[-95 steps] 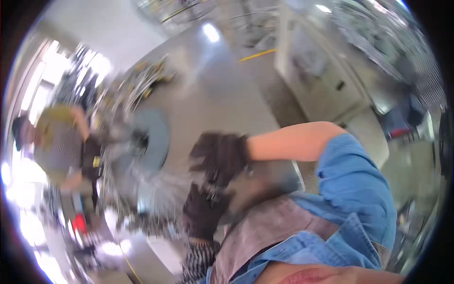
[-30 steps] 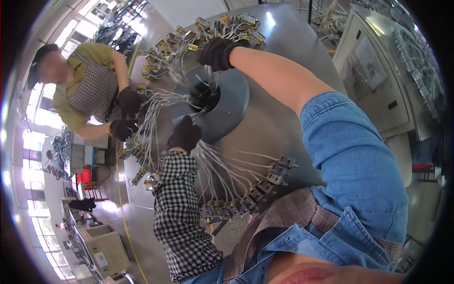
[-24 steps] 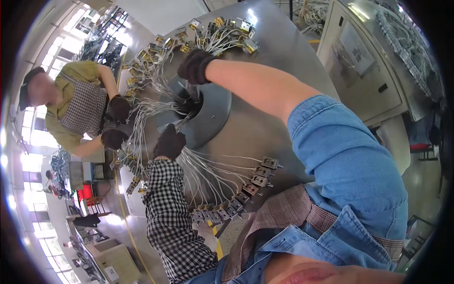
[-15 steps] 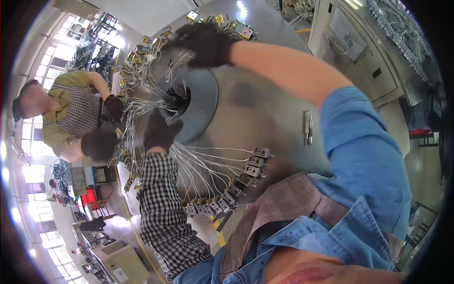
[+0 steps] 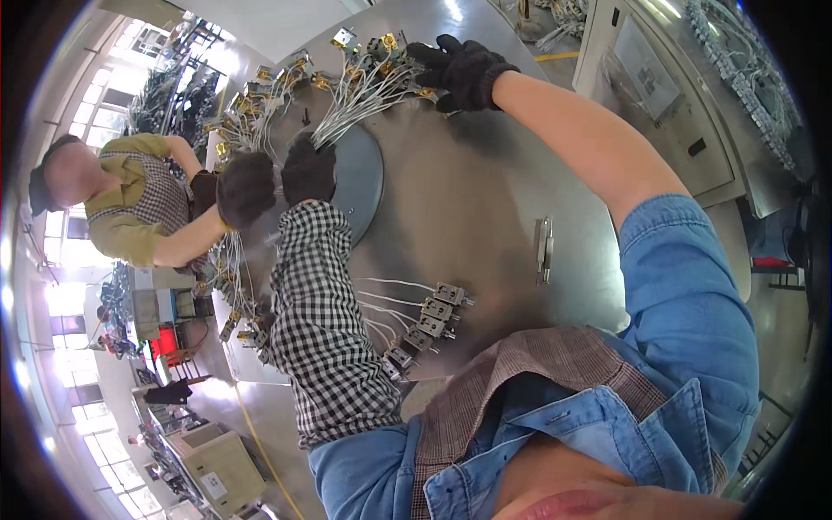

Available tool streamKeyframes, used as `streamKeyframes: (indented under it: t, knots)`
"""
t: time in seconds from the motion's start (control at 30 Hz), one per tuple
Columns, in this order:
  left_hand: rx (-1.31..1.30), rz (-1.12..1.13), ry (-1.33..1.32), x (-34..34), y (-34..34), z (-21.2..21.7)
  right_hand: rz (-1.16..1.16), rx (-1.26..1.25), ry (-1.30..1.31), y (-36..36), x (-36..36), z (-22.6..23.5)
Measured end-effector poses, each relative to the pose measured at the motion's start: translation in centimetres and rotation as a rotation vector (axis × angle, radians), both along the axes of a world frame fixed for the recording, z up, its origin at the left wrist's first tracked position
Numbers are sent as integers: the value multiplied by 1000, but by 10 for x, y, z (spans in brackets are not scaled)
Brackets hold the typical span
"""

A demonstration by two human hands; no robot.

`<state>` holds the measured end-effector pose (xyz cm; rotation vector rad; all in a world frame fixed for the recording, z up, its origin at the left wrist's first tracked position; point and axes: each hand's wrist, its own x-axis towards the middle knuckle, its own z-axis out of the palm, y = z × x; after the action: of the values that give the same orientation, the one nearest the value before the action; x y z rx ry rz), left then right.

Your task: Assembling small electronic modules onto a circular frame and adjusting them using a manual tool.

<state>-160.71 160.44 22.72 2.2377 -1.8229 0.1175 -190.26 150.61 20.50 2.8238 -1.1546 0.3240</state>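
My left hand [image 5: 309, 169], in a black glove, is closed around a bundle of white wires [image 5: 360, 108] over the round grey disc [image 5: 368, 178]. The wires fan out from it to small metal connector housings [image 5: 390, 43] at the table's far side. Beside those housings my right hand [image 5: 464, 74], also gloved in black, has its fingers apart and seems to touch the ones at the end. Nearer me, another row of metal housings [image 5: 433, 321] lies on the table with white wires running under my left sleeve.
A co-worker's gloved hand [image 5: 247, 191] is right beside my left hand. More wired housings [image 5: 230, 325] line the table's left edge. A slim metal tool [image 5: 544, 250] lies on the table at right. Behind it stands a pale cabinet [image 5: 667, 104].
My right hand has moved right along the far housings, and the wires there now run gathered from my left hand. My left hand has moved farther away, and the co-worker's hand has come beside it.
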Motion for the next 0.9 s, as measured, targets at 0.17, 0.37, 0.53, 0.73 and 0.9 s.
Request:
streamKeyframes:
  t: [0.17,0.37,0.53,0.73,0.9]
  knots:
    - [79,117,27,-21,20,5,153,-261,92,-9,-2,-9]
    - [82,-59,-212,39,13,-20,107,119,-263,26,-4,20]
    - [138,142,180,-24,17,19,-88,194,-223,42,-23,4]
    - [-10,52,-95,-21,36,26,294,-363,-38,24,-40,-8]
    - [-122,-111,27,-37,78,83,135,-402,-357,24,-85,-7]
